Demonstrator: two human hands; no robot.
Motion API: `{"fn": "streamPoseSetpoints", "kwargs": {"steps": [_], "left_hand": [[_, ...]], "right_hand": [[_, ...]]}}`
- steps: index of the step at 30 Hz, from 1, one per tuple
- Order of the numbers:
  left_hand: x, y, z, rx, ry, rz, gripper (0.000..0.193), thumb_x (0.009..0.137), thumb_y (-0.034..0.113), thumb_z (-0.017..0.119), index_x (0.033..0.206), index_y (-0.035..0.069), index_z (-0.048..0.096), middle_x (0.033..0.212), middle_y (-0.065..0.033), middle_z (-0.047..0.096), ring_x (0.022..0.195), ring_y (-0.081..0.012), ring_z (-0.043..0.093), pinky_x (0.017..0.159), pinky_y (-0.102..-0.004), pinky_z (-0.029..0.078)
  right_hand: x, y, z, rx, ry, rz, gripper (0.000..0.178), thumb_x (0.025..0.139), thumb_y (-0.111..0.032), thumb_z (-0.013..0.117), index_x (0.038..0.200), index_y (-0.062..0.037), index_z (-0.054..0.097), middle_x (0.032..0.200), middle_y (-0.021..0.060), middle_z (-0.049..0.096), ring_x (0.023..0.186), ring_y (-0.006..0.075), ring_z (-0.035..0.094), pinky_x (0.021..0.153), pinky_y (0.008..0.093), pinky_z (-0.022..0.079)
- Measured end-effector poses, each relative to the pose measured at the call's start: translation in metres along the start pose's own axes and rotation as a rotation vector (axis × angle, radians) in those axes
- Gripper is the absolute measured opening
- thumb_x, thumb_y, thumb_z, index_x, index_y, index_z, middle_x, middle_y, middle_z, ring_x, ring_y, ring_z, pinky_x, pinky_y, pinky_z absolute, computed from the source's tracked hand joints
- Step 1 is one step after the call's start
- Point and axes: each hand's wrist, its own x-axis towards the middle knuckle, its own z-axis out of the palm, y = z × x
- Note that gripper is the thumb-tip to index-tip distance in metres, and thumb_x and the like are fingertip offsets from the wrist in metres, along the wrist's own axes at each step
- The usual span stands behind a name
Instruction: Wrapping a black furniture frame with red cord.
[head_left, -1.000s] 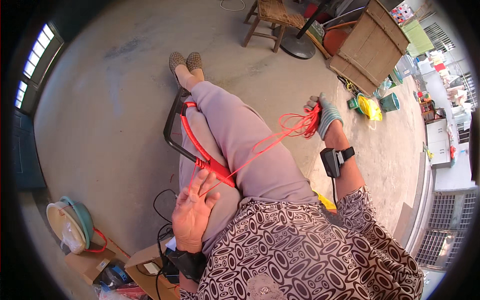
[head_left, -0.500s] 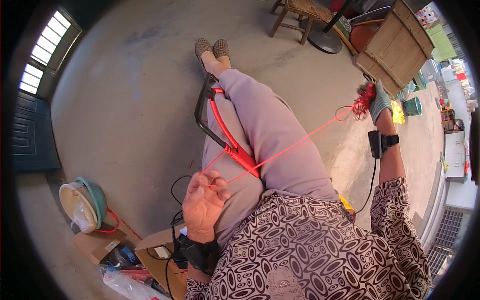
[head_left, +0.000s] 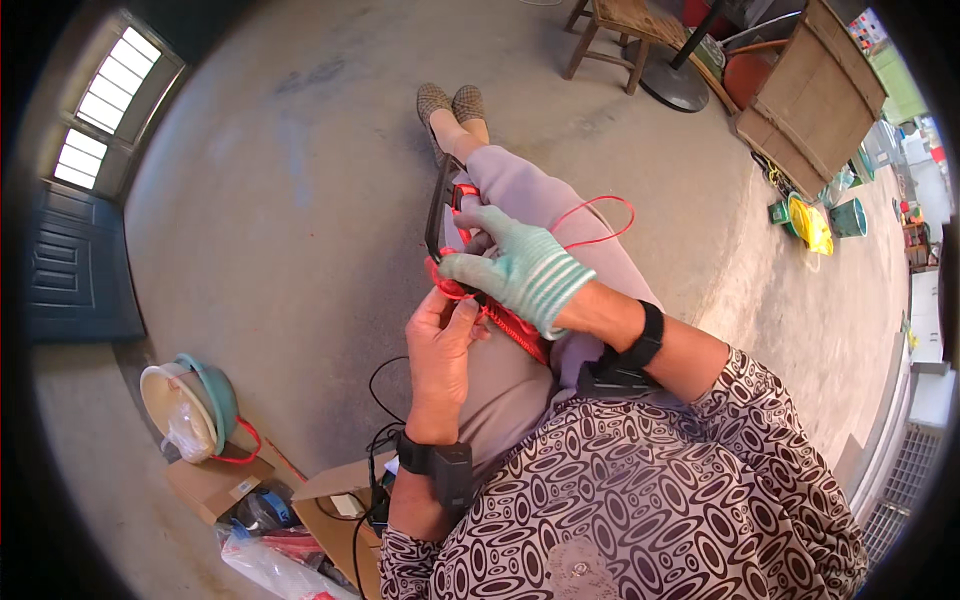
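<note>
A black angular frame [head_left: 436, 212], partly wound in red cord [head_left: 518, 332], lies across my lap. My bare left hand [head_left: 438, 345] is closed just below the frame, thumb and fingers pinching the red cord. Over the frame is my right hand [head_left: 520, 265], in a pale green striped glove, its fingers curled round a bunch of the same cord. The two hands almost touch at the wound part. A loose loop of cord [head_left: 632, 215] arcs out beyond the glove over my leg. The glove hides part of the frame and most of the bunch.
Basins [head_left: 205, 400] and a cardboard box [head_left: 335, 490] with bagged items stand at the left. A wooden stool [head_left: 630, 30], a round black base [head_left: 672, 88] and a leaning wooden board [head_left: 815, 95] are at the far right, near a green bucket [head_left: 850, 218].
My right hand has come in from far out at the right to the frame, bringing the cord bunch. The stretched cord is now slack. My left hand has closed into a pinch.
</note>
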Motion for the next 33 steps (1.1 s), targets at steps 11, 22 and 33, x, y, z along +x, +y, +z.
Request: {"fn": "streamPoseSetpoints", "kwargs": {"steps": [11, 22, 33], "left_hand": [[-0.03, 0.073, -0.034, 0.321, -0.019, -0.053, 0.021, 0.087, 0.021, 0.063, 0.1, 0.004, 0.059, 0.07, 0.0013, 0.057, 0.053, -0.004, 0.046, 0.047, -0.0211, 0.035], [-0.098, 0.151, -0.06, -0.272, -0.961, 0.529, 0.021, 0.089, 0.015, 0.063, 0.08, 0.002, 0.049, 0.051, -0.0053, 0.049, 0.048, -0.0147, 0.051, 0.04, -0.0236, 0.043], [-0.031, 0.061, -0.038, 0.418, 0.101, 0.088, 0.026, 0.081, 0.007, 0.064, 0.105, -0.002, 0.058, 0.087, -0.0044, 0.06, 0.072, -0.0113, 0.058, 0.065, -0.0244, 0.048]], "right_hand": [[-0.025, -0.001, -0.054, 0.231, 0.003, -0.008, 0.056, 0.082, -0.011, 0.07, 0.131, 0.0001, 0.046, 0.113, 0.0095, 0.057, 0.105, 0.0172, 0.057, 0.093, 0.0308, 0.046], [-0.026, -0.046, -0.01, -0.507, -0.248, -1.092, 0.03, 0.076, -0.016, 0.071, 0.102, -0.0027, 0.063, 0.099, 0.0106, 0.063, 0.093, 0.027, 0.061, 0.085, 0.0325, 0.048], [-0.106, -0.021, -0.062, 0.519, -0.669, 0.274, 0.018, 0.092, -0.013, 0.062, 0.103, 0.0005, 0.065, 0.086, 0.0031, 0.065, 0.064, 0.0095, 0.059, 0.063, 0.0228, 0.05]]}}
